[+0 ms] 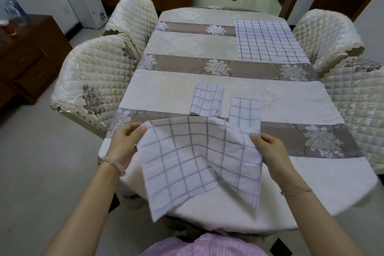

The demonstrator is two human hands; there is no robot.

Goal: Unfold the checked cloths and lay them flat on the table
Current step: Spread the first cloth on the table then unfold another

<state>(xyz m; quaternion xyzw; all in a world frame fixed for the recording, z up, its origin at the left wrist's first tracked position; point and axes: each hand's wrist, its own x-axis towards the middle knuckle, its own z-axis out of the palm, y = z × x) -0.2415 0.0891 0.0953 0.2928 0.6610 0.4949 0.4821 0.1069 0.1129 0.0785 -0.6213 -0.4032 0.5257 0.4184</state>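
- Four checked cloths were on or over the bench (166, 91), which wore a striped, flowered cover.
- One of them, the held cloth (193, 164), hung partly opened above the near edge of the bench, its lower corners drooping and a crease running through its middle.
- The left hand (127, 138) pinched the held cloth's upper left corner between thumb and fingers.
- The right hand (269, 148) pinched its right edge, fingers curled round the fabric.
- Just beyond lay the left folded cloth (206, 100) and the right folded cloth (245, 110), side by side, near each other but apart.
- The flat cloth (269, 40) lay spread open at the far right of the bench, well apart from the rest.
- A beaded bracelet (116, 165) sat on the left wrist and a thin bangle (295, 192) on the right.
- Quilted chairs (93, 77) stood along both sides of the bench.
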